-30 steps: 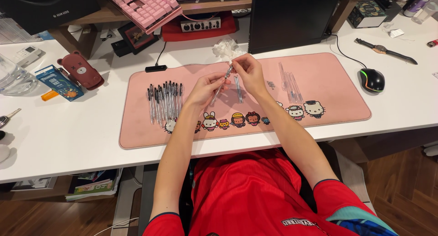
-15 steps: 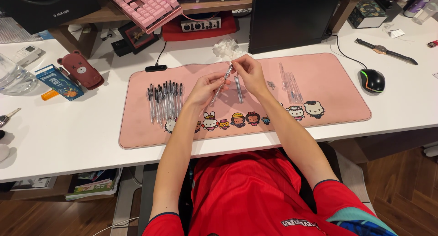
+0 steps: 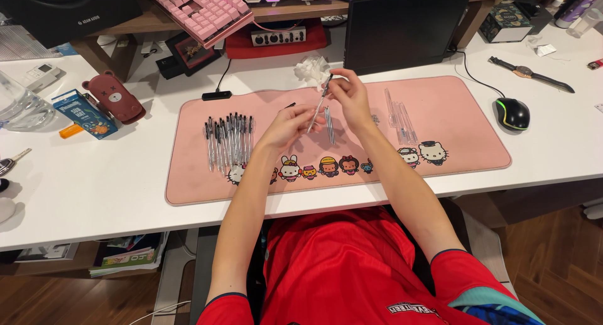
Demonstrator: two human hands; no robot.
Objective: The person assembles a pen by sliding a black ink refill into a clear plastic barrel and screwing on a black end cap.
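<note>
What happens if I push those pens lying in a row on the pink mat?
The pens look thin and round, so they would probably roll sideways. They seem light, clear plastic, likely stiff. The soft-looking pink mat might slow them.

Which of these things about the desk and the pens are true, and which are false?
1. Both hands hold one slim clear pen above the pink desk mat. True: left hand at its lower end, right hand near its top.
2. A row of finished pens lies on the mat beside the left hand. True.
3. The black computer mouse sits on the mat. False: it rests on the white desk, off the mat's edge.
4. The clear empty pen barrels lie beside the finished pens. False: they lie on the mat's other side.
</note>
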